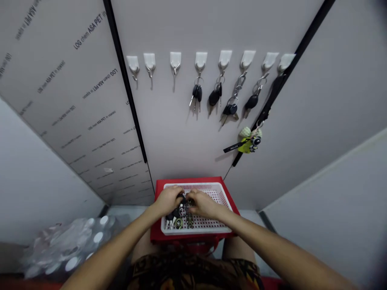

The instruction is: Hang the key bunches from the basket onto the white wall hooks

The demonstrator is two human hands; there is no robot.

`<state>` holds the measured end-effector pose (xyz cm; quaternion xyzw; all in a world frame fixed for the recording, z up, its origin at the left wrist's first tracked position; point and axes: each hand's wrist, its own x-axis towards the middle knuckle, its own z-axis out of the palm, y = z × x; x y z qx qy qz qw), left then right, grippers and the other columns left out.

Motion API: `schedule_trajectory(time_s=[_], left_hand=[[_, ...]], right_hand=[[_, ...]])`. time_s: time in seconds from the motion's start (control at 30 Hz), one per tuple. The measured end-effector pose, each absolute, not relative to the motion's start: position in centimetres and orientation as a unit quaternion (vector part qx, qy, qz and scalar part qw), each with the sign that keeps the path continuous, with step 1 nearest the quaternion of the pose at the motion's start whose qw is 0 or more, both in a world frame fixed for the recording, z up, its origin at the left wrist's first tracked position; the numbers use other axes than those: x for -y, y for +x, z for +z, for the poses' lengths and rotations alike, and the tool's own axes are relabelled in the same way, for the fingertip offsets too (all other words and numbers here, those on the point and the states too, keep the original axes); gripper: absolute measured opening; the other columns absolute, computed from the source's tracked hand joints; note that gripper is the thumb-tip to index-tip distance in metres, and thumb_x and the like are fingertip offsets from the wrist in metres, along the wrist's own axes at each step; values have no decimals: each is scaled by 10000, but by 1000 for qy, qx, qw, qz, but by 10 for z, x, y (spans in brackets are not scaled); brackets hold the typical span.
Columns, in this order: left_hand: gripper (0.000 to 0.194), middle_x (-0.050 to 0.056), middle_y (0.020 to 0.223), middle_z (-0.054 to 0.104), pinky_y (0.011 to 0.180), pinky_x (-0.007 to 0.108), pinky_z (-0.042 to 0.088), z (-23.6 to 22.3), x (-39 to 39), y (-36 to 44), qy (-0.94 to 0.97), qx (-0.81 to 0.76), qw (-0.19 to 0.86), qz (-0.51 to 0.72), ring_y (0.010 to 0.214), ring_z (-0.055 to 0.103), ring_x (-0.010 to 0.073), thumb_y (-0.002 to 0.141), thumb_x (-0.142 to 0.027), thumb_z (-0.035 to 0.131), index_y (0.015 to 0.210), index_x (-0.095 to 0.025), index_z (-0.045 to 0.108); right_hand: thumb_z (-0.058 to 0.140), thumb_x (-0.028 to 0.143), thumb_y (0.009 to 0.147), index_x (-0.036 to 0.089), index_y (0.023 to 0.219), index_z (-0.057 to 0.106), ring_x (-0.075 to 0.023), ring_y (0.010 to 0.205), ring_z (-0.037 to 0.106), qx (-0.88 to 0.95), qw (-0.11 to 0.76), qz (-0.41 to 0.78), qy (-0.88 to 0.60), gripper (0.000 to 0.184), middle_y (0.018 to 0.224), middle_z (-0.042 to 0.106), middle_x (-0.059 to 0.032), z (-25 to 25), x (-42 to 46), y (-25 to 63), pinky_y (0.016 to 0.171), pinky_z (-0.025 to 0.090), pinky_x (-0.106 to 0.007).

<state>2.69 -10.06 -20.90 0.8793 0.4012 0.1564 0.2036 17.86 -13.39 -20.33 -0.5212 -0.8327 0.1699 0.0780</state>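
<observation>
Both hands are inside a white plastic basket (198, 231) over a pile of keys (172, 217) at its left side. My left hand (169, 199) has its fingers curled round black-headed keys near the far edge of the pile. Close beside it, my right hand (204, 204) is closed in a pinch over the pile's right part; its fingers cover whatever is between them. Key rings (182, 210) and a round green-and-black trinket (178, 223) show below the hands.
The basket stands on a red box (229, 189). On the wall ahead are several white hooks (201, 60); some hold key bunches (197, 93), one a black strap with a yellow-green charm (248, 144). Wrapped bottles (98, 237) stand at lower left.
</observation>
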Motion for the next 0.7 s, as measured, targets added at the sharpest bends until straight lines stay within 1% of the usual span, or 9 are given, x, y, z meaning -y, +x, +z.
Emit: schedule_trajectory(time_s=[0.07, 0.13, 0.2, 0.3, 0.43, 0.53, 0.6, 0.7], left_hand=[[208, 38, 846, 526, 727, 286, 350, -209, 107, 27, 904, -390, 129, 120, 823, 452, 165, 624, -160, 435, 822, -173, 497], [245, 49, 876, 508, 727, 303, 346, -208, 110, 28, 910, -397, 77, 93, 842, 438, 183, 618, -156, 437, 859, -171, 476], [258, 58, 883, 496, 716, 313, 347, -206, 110, 30, 911, -404, 44, 71, 843, 432, 194, 620, -144, 423, 873, -167, 467], [206, 56, 852, 489, 676, 298, 357, -206, 108, 32, 913, -403, 22, 53, 815, 438, 190, 632, -126, 389, 810, -167, 483], [171, 43, 817, 482, 619, 268, 362, -208, 105, 29, 911, -406, 50, 58, 771, 448, 177, 612, -134, 413, 761, -176, 484], [158, 27, 794, 487, 632, 265, 350, -209, 105, 26, 912, -392, 79, 88, 770, 441, 170, 596, -138, 433, 739, -185, 481], [155, 17, 789, 493, 644, 255, 342, -208, 104, 26, 907, -387, 112, 123, 771, 436, 158, 594, -131, 434, 733, -186, 473], [140, 8, 740, 503, 629, 228, 338, -200, 100, 26, 882, -402, 181, 167, 728, 440, 132, 596, -114, 414, 711, -174, 465]], right_hand=[[497, 249, 590, 160, 878, 501, -150, 735, 477, 828, 73, 126, -542, 301, 832, 510, -60, -209, 135, 175, 623, 347, -235], [470, 234, 608, 162, 883, 488, -158, 729, 481, 819, 59, 90, -563, 285, 839, 511, -68, -210, 131, 173, 609, 342, -242], [444, 213, 617, 161, 834, 499, -162, 717, 483, 811, 42, 65, -580, 230, 822, 517, -70, -209, 128, 174, 588, 333, -244], [407, 170, 621, 160, 715, 514, -147, 675, 480, 812, 25, 54, -581, 143, 758, 523, -58, -208, 125, 179, 559, 315, -233], [389, 134, 607, 158, 656, 509, -113, 612, 462, 826, 36, 74, -557, 132, 701, 517, -37, -207, 129, 187, 535, 300, -212], [392, 129, 597, 154, 671, 518, -107, 603, 454, 831, 55, 99, -545, 148, 699, 514, -36, -204, 133, 192, 541, 307, -208], [417, 147, 591, 153, 741, 526, -121, 660, 458, 833, 89, 117, -533, 186, 742, 515, -44, -202, 135, 191, 582, 321, -213], [462, 185, 583, 158, 902, 488, -131, 722, 452, 830, 163, 167, -506, 321, 806, 512, -46, -196, 138, 186, 626, 335, -220]])
